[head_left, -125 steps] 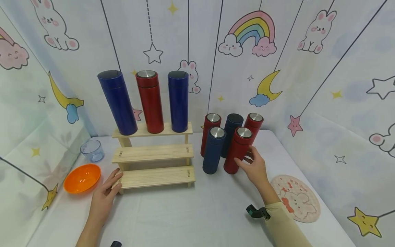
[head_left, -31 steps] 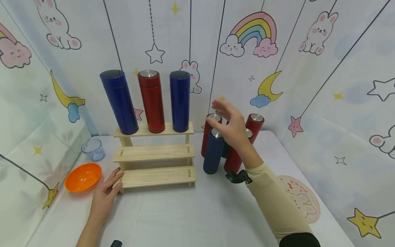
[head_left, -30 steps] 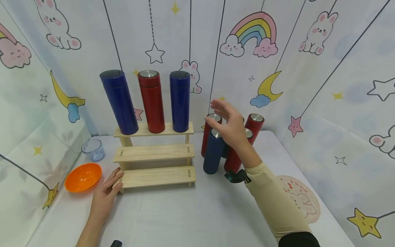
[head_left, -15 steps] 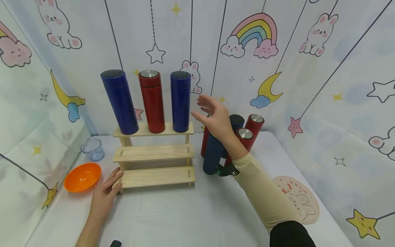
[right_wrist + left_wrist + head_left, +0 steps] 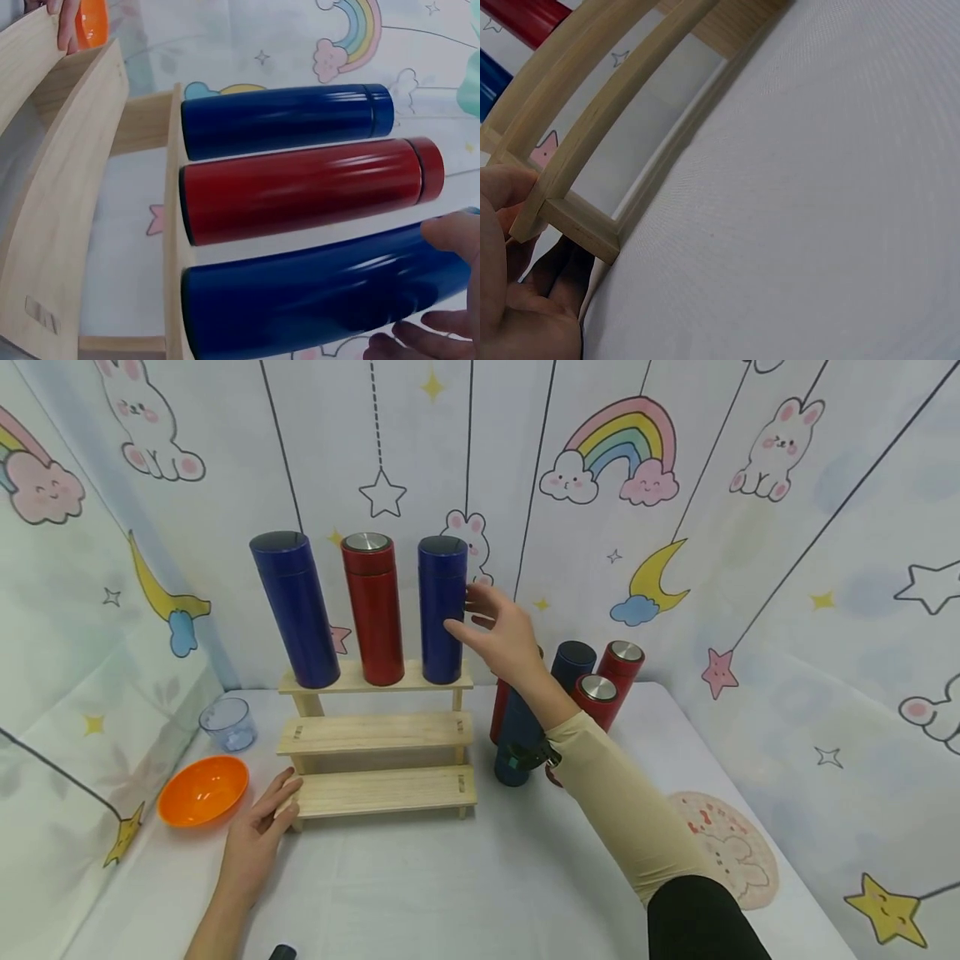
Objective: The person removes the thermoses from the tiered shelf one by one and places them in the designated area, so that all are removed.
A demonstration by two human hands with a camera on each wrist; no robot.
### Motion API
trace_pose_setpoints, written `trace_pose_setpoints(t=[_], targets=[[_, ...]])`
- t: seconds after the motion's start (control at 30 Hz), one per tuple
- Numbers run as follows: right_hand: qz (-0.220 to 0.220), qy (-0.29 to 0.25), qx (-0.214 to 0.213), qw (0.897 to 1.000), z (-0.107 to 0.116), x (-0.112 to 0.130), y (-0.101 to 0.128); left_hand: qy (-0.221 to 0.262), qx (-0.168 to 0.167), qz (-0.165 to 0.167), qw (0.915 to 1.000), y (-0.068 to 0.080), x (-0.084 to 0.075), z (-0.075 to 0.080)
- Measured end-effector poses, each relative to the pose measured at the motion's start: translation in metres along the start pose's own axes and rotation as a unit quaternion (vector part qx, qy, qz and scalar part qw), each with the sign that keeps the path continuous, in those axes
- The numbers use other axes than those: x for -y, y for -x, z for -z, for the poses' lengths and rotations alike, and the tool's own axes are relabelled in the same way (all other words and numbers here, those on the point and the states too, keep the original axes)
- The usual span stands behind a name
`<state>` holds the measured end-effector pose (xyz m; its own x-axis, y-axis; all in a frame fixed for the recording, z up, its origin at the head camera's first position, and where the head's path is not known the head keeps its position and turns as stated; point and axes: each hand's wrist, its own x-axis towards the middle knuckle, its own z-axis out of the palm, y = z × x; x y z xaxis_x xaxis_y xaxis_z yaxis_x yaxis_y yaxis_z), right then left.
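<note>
The right-end blue flask point(image 5: 437, 606) is supported upright, long axis vertical, on the top tier point(image 5: 408, 677) of the wooden rack point(image 5: 375, 735), just left of the nearer right hand point(image 5: 504, 642), whose fingers point(image 5: 486, 597) are spread, with the rack's lower left end pinched by the left hand point(image 5: 253, 843).

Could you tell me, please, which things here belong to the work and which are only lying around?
Seem part of the job:
rack, left hand at its end
right blue flask, right hand at it
red flask and left blue flask, on the rack
table flasks, probably

Apparently just lying about:
bowl
cup
mat
</note>
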<state>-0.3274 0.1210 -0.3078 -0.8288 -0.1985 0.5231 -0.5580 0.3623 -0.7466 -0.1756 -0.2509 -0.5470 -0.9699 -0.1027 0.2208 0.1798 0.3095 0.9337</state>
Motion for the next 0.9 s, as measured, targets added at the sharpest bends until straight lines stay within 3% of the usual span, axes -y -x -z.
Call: trace_pose_setpoints(t=[0.53,0.9], targets=[[-0.004,0.014,0.005,1.0,-0.014,-0.007,-0.011,0.005,0.003,0.001,1.0,0.001,0.001,0.0],[-0.033,0.032,0.002,0.999,-0.019,-0.005,-0.012,0.006,0.0,-0.01,0.9999,0.001,0.001,0.0]])
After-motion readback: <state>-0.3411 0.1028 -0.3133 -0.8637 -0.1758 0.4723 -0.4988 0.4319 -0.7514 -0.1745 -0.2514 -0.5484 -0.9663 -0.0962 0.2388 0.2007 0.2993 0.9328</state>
